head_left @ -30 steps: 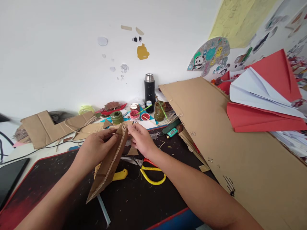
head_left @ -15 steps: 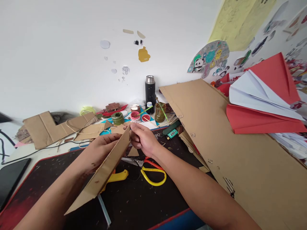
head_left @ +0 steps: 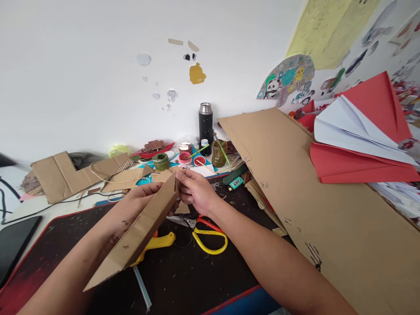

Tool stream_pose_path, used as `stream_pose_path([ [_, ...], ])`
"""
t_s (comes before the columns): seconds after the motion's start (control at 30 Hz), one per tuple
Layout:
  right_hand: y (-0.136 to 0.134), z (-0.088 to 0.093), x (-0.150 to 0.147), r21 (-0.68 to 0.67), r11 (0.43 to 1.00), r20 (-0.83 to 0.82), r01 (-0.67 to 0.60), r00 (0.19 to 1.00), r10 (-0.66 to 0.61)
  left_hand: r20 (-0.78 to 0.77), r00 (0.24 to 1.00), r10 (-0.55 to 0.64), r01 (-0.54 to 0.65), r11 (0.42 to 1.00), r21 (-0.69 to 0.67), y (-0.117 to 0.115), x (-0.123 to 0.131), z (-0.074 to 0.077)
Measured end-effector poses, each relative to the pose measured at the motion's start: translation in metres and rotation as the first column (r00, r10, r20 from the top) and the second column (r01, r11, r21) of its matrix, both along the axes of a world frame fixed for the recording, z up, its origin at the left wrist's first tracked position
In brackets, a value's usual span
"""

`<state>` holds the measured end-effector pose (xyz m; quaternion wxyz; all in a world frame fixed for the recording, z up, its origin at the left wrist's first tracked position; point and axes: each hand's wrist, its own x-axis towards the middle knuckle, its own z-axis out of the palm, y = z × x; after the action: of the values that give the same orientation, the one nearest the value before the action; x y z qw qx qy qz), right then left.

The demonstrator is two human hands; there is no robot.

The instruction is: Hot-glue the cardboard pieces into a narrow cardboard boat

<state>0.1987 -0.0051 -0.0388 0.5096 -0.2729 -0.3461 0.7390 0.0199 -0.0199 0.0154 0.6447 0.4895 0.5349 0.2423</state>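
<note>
A long folded strip of cardboard (head_left: pixel 138 232) is held up over the dark mat, its pointed end slanting down toward me. My left hand (head_left: pixel 141 201) grips it from the left side near the far end, with some fingers hidden behind it. At that far end, my right hand (head_left: pixel 193 186) pinches the corner between thumb and fingers. Beneath the hands lie scissors (head_left: pixel 210 240) with red and yellow handles, their blades partly covered. A yellow hot glue gun (head_left: pixel 160 241) rests under the cardboard, with a pale glue stick (head_left: pixel 142 288) poking out near it.
A large cardboard sheet (head_left: pixel 295 197) leans over the right side, carrying red and white folded paper (head_left: pixel 357 131). Paint pots (head_left: pixel 161 162), a black thermos (head_left: pixel 205 124) and a red model boat (head_left: pixel 154 149) stand at the back. Cardboard scraps (head_left: pixel 62 177) and a dark tablet-like device (head_left: pixel 19 243) lie left.
The folded cardboard has rolled slightly in my hands, so more of its broad face and the far end's fold show. Both hands keep hold of it in nearly the same place.
</note>
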Motion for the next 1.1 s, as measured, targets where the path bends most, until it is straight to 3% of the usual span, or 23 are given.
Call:
stream_pose_path([
  [0.27, 0.001, -0.004, 0.0, -0.023, 1.0, -0.003, -0.005, 1.0, 0.005, 0.028, 1.0, 0.006, -0.007, 1.0, 0.025, -0.002, 0.001, 0.0],
  [0.33, 0.002, -0.005, 0.001, -0.023, 1.0, 0.01, 0.012, 1.0, -0.011, -0.052, 0.999, 0.007, 0.002, 0.986, 0.166, 0.002, -0.003, 0.0],
  [0.4, 0.002, -0.005, 0.002, -0.011, 0.999, 0.033, 0.048, 0.998, -0.047, -0.211, 0.975, 0.071, 0.015, 0.924, 0.382, 0.006, -0.008, 0.0],
  [0.47, 0.002, -0.005, 0.002, 0.01, 0.996, 0.056, 0.092, 0.994, -0.092, -0.412, 0.882, 0.23, 0.048, 0.824, 0.564, 0.009, -0.012, 0.001],
  [0.53, 0.001, -0.004, 0.001, 0.037, 0.992, 0.08, 0.118, 0.99, -0.12, -0.55, 0.743, 0.382, 0.095, 0.753, 0.652, 0.01, -0.013, 0.001],
  [0.67, -0.003, -0.005, -0.003, 0.103, 0.99, 0.14, 0.095, 0.984, -0.109, -0.673, 0.539, 0.507, 0.205, 0.695, 0.689, 0.006, -0.01, -0.004],
  [0.77, -0.004, -0.009, -0.006, 0.158, 0.984, 0.195, 0.081, 0.974, -0.111, -0.734, 0.46, 0.5, 0.298, 0.692, 0.658, 0.002, -0.005, -0.007],
  [0.9, -0.002, -0.017, -0.008, 0.205, 0.974, 0.286, 0.097, 0.946, -0.155, -0.725, 0.495, 0.479, 0.3, 0.689, 0.66, 0.0, -0.003, -0.008],
  [1.0, 0.0, -0.019, -0.008, 0.187, 0.974, 0.31, 0.129, 0.933, -0.183, -0.644, 0.647, 0.408, 0.232, 0.699, 0.676, 0.001, -0.005, -0.007],
  [1.1, 0.001, -0.017, -0.007, 0.148, 0.979, 0.291, 0.139, 0.94, -0.177, -0.554, 0.77, 0.317, 0.15, 0.754, 0.64, 0.005, -0.009, -0.006],
])
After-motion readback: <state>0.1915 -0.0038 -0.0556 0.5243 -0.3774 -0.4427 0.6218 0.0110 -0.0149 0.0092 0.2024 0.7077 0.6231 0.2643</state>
